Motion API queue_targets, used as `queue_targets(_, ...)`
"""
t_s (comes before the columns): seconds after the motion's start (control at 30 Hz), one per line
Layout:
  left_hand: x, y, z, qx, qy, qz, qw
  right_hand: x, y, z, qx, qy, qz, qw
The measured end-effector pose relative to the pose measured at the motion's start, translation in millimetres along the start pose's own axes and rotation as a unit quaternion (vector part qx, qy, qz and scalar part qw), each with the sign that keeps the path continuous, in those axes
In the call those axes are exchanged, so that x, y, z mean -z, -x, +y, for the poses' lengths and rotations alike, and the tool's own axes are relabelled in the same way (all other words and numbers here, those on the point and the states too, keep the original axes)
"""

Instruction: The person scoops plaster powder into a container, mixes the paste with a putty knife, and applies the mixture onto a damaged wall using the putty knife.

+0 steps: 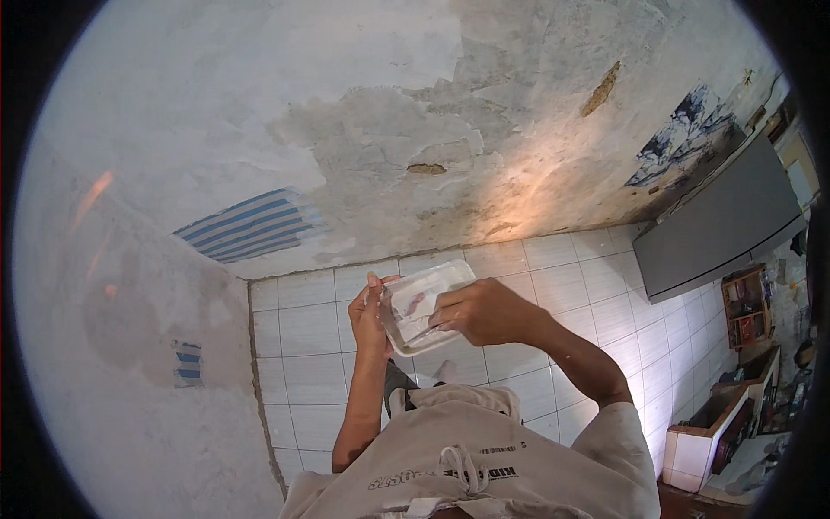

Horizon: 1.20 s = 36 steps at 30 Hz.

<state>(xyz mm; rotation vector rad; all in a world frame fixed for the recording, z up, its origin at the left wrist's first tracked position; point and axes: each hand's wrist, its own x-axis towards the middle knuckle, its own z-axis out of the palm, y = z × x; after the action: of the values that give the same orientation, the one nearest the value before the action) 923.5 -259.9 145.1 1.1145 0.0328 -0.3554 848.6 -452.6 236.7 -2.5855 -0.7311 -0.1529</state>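
Plastic tub (394, 329) is up over the floor tiles (307, 333), left hand (370, 316) gripping its side, right hand (480, 311) curled over the opposite edge, contents unclear, so pushing lopsidedly could make us tip it.

Dark printed lettering (501, 473) stands upside down on the beige shirt (437, 434).
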Motion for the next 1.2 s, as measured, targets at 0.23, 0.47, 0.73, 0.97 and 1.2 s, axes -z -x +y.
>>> queue_targets(0.23,-5,6,6,-0.004,0.002,-0.001,1.000,21,-6,-6,0.008,-0.007,0.041,0.999)
queue_targets(0.47,-9,11,18,-0.005,0.012,0.025,1.000,-13,6,-9,0.013,0.078,0.095,0.992)
queue_targets(0.73,-6,14,9,-0.005,0.017,0.023,1.000,27,11,-19,-0.049,-0.004,0.043,0.998)
queue_targets(0.97,-8,15,3,0.023,0.008,0.008,1.000,-4,17,0,-0.017,0.029,0.039,0.999)
queue_targets(1.2,-5,21,4,0.019,-0.009,-0.004,1.000,32,8,-7,0.005,0.007,0.086,0.996)
